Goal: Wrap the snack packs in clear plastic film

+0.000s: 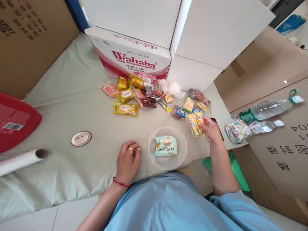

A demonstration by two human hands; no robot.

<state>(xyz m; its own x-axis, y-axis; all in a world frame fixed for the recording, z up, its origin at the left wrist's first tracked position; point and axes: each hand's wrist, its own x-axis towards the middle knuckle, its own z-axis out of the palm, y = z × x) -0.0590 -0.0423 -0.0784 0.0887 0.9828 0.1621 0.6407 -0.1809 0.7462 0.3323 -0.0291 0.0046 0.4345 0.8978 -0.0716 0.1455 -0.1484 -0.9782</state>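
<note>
Light blue shirt (168,202), plain, loose-fitting fabric. Sleeve (231,205) on the right arm in the same blue, forearms bare. Left hand (127,158): gold ring (130,149) on one finger, thin red cord bracelet (120,183) at the wrist.

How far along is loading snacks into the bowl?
Done: one teal packet lies in the clear bowl. In hand: the right hand grips a yellow-orange packet on the cloth; the left hand rests closed beside the bowl. Left: the snack pile near the Wahaha box.
</note>
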